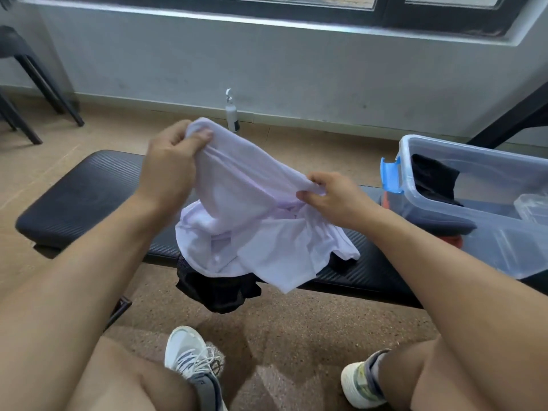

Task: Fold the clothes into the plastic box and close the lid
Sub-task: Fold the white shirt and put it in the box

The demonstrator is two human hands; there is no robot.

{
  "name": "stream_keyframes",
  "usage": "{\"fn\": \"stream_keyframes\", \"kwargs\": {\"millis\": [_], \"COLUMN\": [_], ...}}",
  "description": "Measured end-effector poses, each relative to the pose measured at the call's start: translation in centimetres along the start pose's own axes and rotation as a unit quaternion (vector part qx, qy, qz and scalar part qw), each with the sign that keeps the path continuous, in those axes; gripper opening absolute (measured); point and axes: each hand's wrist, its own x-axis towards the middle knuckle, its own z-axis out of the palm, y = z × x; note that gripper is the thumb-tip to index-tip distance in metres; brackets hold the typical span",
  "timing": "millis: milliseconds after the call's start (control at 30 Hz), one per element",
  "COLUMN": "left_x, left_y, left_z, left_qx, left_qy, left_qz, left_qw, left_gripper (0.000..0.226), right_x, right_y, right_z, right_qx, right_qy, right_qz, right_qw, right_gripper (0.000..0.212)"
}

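Hands, two. The left hand (pixel 173 161) is closed on a bunched upper edge of the white garment (pixel 252 221), thumb and fingers pinching the cloth, raised above the bench. The right hand (pixel 338 200) is closed on the same edge farther right and lower, fingers curled over the fabric.

White garment, one. Thin, pale, held stretched between the two hands; its lower part hangs crumpled and rests on the middle of the bench (pixel 89 197), over the front edge.

Black garment, one (pixel 219 292). Mesh-like cloth lying under the white garment, drooping off the front edge of the bench toward the floor.

Bench, one. Black, padded, ribbed surface, running from left to right in front of the person.

Plastic box, one (pixel 486 238). Clear, open on top, at the right end of the bench, with one blue latch (pixel 391 175) at its near-left end. Inside it lies one dark folded item (pixel 436 182). Under the box's near corner show a grey cloth (pixel 439 225) and something orange-red, too hidden to name.

Shoes, two, light-coloured, on the speckled floor: one (pixel 192 360) at centre, one (pixel 360 384) to the right.

Spray bottle, one (pixel 231 114), white, standing at the foot of the grey wall.
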Motion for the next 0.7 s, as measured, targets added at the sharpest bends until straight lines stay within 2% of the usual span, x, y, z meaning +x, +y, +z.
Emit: {"fn": "stream_keyframes", "kwargs": {"millis": [133, 200, 267, 333, 367, 467, 533, 600, 700], "left_x": [2.1, 2.7, 2.7, 2.2, 1.8, -0.3, -1.9, -3.0, -3.4], "left_y": [-1.8, -2.6, -3.0, -3.0, -2.8, -1.6, -0.9, -0.6, -0.4], "left_z": [-2.2, -2.7, -2.6, -2.1, -1.7, 0.9, 3.0, 4.6, 5.5], "left_qx": [0.028, 0.051, 0.091, 0.128, 0.146, 0.171, 0.174, 0.167, 0.121], "left_qy": [0.177, 0.225, 0.232, 0.198, 0.167, 0.032, -0.061, -0.124, -0.137], "left_qz": [-0.067, -0.091, -0.086, -0.052, -0.033, 0.025, 0.048, 0.038, -0.015], "left_qw": [0.982, 0.969, 0.965, 0.97, 0.975, 0.985, 0.982, 0.977, 0.983], "left_gripper": [0.022, 0.029, 0.03, 0.026, 0.027, 0.032, 0.029, 0.028, 0.043], "right_x": [-0.2, -0.2, 0.0, 0.0, -0.1, -0.9, -1.3, -1.3, -1.2], "right_y": [-0.1, -0.4, -1.0, -2.1, -2.6, -3.6, -3.8, -3.9, -3.7], "right_z": [0.0, -0.1, -0.3, -0.8, -1.0, -1.5, -1.4, -1.5, -1.8], "right_qx": [-0.038, -0.014, 0.036, 0.153, 0.231, 0.411, 0.443, 0.442, 0.435], "right_qy": [-0.006, -0.001, 0.047, 0.086, 0.077, -0.058, -0.131, -0.162, -0.175], "right_qz": [0.039, 0.037, 0.021, 0.021, 0.028, 0.05, 0.035, 0.017, -0.006], "right_qw": [0.999, 0.999, 0.998, 0.984, 0.969, 0.909, 0.886, 0.882, 0.883], "right_gripper": [0.03, 0.034, 0.035, 0.033, 0.03, 0.017, 0.027, 0.034, 0.041]}}
